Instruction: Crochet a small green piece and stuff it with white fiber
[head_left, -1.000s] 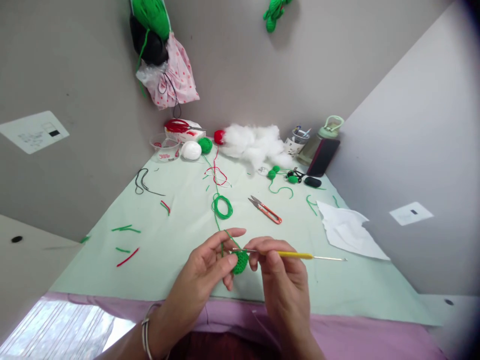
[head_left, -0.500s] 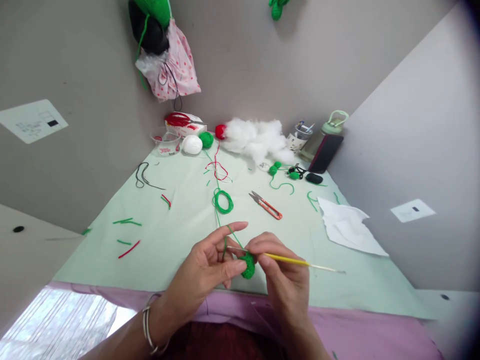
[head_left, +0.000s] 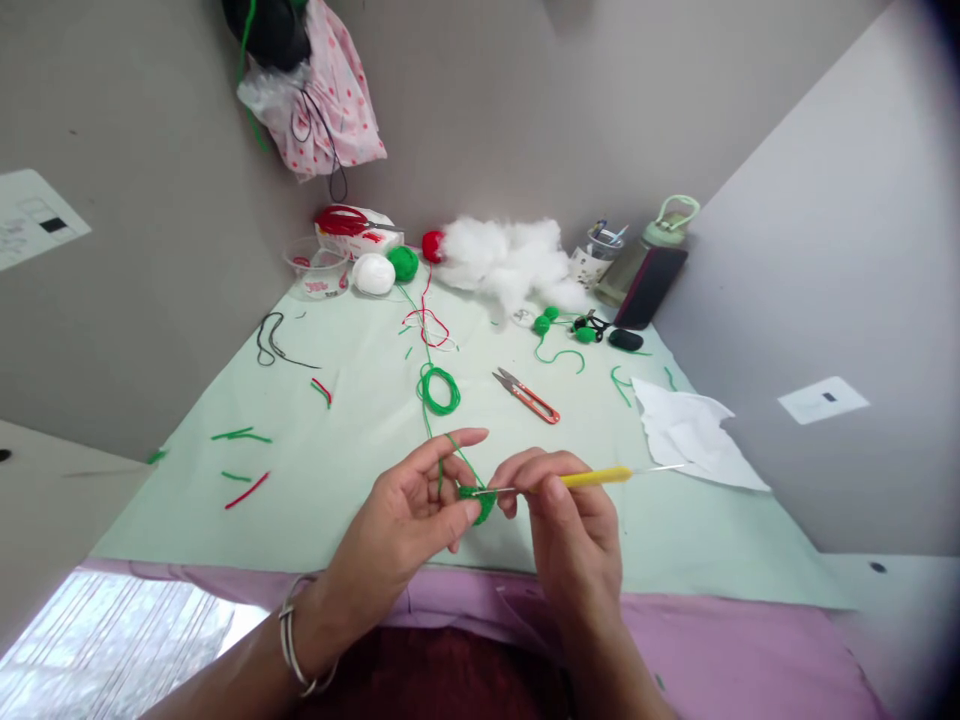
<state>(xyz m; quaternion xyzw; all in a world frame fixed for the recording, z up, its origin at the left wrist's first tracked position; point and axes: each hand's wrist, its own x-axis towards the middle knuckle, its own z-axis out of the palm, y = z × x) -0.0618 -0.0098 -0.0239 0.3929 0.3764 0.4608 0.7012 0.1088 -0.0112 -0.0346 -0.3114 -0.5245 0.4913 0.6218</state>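
Close together, left fingers (head_left: 452,524) pinching green crochet (head_left: 486,507), index (head_left: 466,438) outstretched, right fingers (head_left: 541,468) clamped round yellow hook (head_left: 600,477)

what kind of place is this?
Looks like a small craft nook, likely for crochet: a yellow-handled hook in the right hand, a green yarn ball and a heap of white fluffy stuffing on the cloth-covered table. Home or workshop, can't tell.
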